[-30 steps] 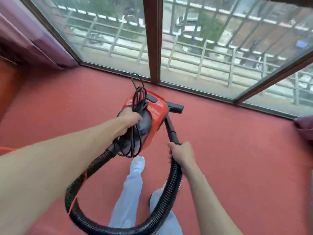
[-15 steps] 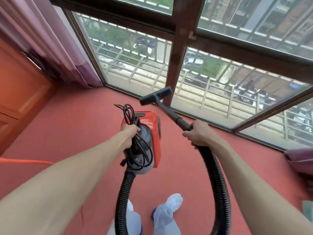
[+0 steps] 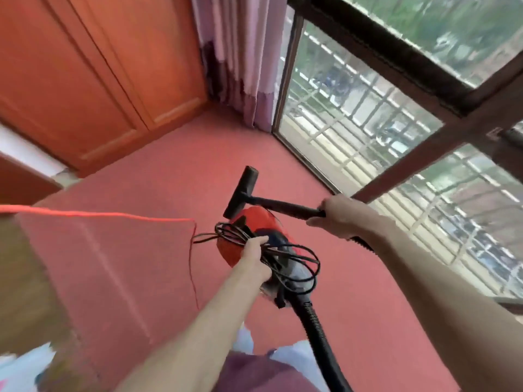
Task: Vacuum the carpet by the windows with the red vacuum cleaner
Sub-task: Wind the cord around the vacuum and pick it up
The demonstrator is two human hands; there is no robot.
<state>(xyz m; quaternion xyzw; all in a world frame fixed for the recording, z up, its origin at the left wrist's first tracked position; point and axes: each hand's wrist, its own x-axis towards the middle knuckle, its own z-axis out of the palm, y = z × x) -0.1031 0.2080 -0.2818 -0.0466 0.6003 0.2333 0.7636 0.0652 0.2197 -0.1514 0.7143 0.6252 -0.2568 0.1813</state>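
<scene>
Red vacuum cleaner (image 3: 250, 222) is up off the carpet (image 3: 141, 264), hanging from the left hand (image 3: 254, 251) near the middle of the room, a little in from the windows (image 3: 353, 117). That hand's fingers are curled round the top of the machine and clamp a loose coil of black cord (image 3: 297, 260) against it, same grip as half a second ago.

And the whole scene has swung! A moment back the glass filled the far side; now the far left corner shows, with orange wooden doors (image 3: 99, 66) and a mauve curtain (image 3: 240, 52) hanging beside the window frame.

The right hand (image 3: 336, 216) is wrapped tight round the near end of the black wand (image 3: 285, 206). Earlier that wand tilted up towards the window post; now it lies almost level, pointing left across the top of the red body, its nozzle (image 3: 240, 192) standing on end just beyond it.

The ribbed hose (image 3: 319, 335) drops from the back of the machine towards the near edge. An orange cable (image 3: 99, 214) now runs in from the left, above the carpet, and turns down just left of the cord coil.
</scene>
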